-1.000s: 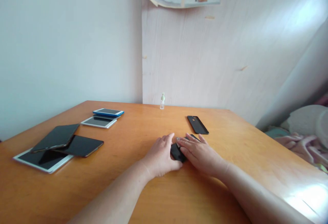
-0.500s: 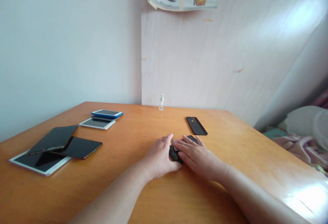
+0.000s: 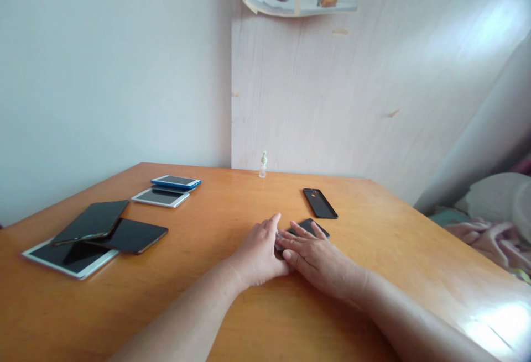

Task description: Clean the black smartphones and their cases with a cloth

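A dark phone lies flat on the table beneath my two hands, its far right corner showing past my fingers. My left hand is curled around the phone's left side, fingers at the far end and thumb nearer me. Flat across the top of the phone, my right hand has its fingers stretched out and a little apart. A small pale, shiny bit shows by its fingertips, too small to make out. Most of the phone is hidden by the hands. Just beyond it lies an empty black phone case.
On the left, two dark tablets overlap a white-framed tablet. Farther back, a blue-edged device rests partly on a white one. A small clear pump bottle stands at the table's back edge, near the wall.
My right hand has slid slightly toward me and to the left over the phone, so more of the phone's far corner shows. My left hand stays around the phone's side. The view has shifted slightly.
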Demonstrator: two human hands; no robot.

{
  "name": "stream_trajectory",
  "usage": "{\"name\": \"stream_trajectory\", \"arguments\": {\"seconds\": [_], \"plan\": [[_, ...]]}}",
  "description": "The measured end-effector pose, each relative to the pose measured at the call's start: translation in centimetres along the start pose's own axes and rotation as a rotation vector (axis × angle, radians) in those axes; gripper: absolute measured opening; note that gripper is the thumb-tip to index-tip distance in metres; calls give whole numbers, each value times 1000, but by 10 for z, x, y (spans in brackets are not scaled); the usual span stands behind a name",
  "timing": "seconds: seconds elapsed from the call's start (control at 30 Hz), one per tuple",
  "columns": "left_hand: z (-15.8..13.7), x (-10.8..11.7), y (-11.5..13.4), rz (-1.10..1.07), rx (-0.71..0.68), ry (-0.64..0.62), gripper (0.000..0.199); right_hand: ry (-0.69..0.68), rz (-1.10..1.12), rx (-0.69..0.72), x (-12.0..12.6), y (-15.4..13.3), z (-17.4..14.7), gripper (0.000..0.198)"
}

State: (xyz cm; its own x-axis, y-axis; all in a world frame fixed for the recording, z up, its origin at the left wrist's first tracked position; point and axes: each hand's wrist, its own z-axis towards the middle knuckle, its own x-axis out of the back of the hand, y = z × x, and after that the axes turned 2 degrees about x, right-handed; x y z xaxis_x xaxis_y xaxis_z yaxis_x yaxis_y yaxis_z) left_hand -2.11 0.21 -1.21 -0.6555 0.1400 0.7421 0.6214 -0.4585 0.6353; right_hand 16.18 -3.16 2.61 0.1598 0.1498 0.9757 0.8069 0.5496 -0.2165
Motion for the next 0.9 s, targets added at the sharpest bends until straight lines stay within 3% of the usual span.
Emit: {"name": "stream_trajectory", "arguments": {"seconds": [0.13, 0.2, 0.27, 0.43, 0.5, 0.63, 0.7, 0.9], "plan": [[0, 1, 2, -8, 38, -24, 108, 80, -175, -311, -1, 36, 0, 50], [0, 2, 2, -7, 40, -32, 108, 90, -210, -391, -1, 44, -1, 50], [0, 1, 2, -6, 33, -31, 105, 68, -178, -332, 1, 37, -4, 49], [-1, 3, 2, -18, 5, -8, 98, -53, -10, 47, 9, -1, -14, 48], [-1, 4, 3, -17, 0, -19, 98, -58, -25, 31, 11, 1, -17, 48], [0, 5, 3, -11, 10, -39, 100, 6, -214, -260, 13, 29, -21, 47], [0, 4, 2, -15, 10, -33, 98, 15, -272, -312, 14, 34, -23, 46], [0, 3, -1, -16, -26, -7, 92, -54, -134, 71, 16, -3, -34, 52]]}}
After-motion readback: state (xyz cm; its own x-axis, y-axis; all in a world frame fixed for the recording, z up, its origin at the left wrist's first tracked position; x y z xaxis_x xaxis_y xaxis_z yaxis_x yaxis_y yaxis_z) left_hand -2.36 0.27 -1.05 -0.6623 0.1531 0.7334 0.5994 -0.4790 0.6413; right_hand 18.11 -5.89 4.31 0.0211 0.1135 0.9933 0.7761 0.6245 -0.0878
